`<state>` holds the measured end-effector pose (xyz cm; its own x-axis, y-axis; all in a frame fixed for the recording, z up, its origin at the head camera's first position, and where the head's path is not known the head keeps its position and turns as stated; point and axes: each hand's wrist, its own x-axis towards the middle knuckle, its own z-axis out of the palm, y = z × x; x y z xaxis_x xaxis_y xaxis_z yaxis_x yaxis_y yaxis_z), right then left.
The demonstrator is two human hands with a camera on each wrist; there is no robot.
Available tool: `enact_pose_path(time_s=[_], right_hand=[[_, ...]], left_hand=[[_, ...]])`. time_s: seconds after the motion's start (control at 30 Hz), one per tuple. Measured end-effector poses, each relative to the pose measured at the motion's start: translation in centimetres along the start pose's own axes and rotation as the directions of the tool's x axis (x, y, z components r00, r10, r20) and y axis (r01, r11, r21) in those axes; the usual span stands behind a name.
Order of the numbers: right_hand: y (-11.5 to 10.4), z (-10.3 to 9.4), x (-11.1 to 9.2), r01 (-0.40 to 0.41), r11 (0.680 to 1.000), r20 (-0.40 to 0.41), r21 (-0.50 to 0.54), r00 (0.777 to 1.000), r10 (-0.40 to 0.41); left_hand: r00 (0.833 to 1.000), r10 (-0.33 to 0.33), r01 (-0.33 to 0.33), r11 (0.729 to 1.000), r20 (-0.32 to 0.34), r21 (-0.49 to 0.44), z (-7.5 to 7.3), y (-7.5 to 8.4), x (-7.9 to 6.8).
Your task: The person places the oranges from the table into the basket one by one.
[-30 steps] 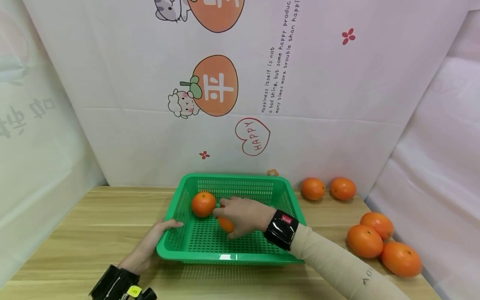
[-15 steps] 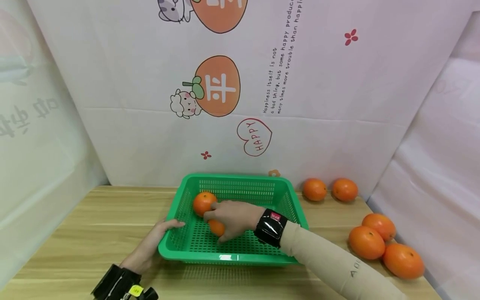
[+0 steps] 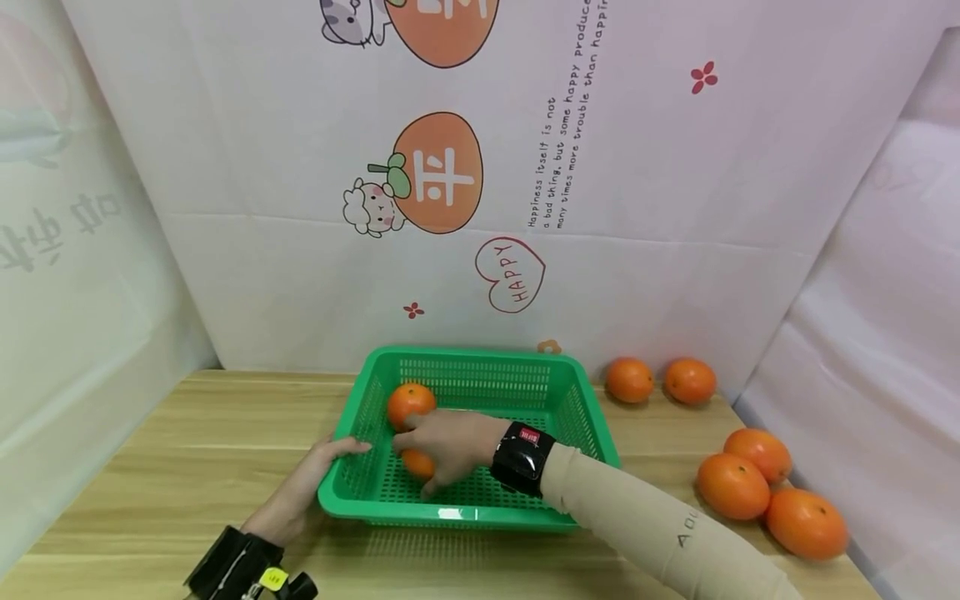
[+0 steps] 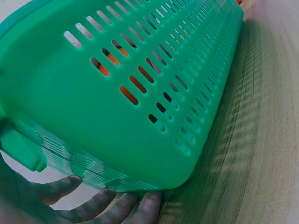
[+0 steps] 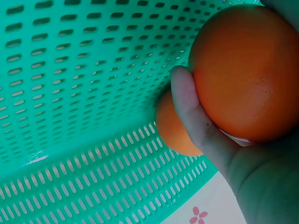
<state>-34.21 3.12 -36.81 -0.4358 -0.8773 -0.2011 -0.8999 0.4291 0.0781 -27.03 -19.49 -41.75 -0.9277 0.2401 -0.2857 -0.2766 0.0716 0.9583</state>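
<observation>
A green plastic basket point(image 3: 510, 517) with slotted walls stands on the table. My left hand point(image 3: 303, 482) holds its left rim, the thumb over the edge and the fingers on the outside, as the fingers point(image 4: 96, 205) show in the left wrist view. Inside the basket, my right hand point(image 3: 450, 446) grips an orange point(image 5: 247, 74) low over the left part of the floor, with its thumb along the fruit's side. Just behind it rests another orange point(image 3: 410, 405), partly covered by the right hand's fingers in the head view.
Two oranges point(image 3: 690, 382) sit at the table's back right, near the white printed cloth point(image 3: 300, 275). Several more, including a front orange point(image 3: 807, 523), cluster by the right edge of the wooden table point(image 3: 247, 433).
My right hand has moved left and slightly toward me inside the basket, carrying its orange along. The left hand keeps its place on the rim.
</observation>
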Motion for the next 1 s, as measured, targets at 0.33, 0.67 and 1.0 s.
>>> enact_pose_path(time_s=[0.33, 0.67, 1.0], right_hand=[[-0.6, 0.4, 1.3, 0.013, 0.999, 0.013, -0.030, 1.000, -0.013], [-0.7, 0.7, 1.9, 0.026, 0.999, 0.020, -0.030, 0.999, -0.026], [-1.0, 1.3, 2.5, 0.039, 0.998, 0.040, -0.055, 0.999, -0.037]], left_hand=[[0.999, -0.002, 0.002, 1.000, -0.042, 0.002, 0.2, -0.1, 0.0], [1.000, 0.008, -0.008, 1.000, -0.031, 0.003, 0.2, -0.1, 0.1], [1.000, 0.015, -0.015, 1.000, 0.026, -0.009, -0.2, -0.3, 0.2]])
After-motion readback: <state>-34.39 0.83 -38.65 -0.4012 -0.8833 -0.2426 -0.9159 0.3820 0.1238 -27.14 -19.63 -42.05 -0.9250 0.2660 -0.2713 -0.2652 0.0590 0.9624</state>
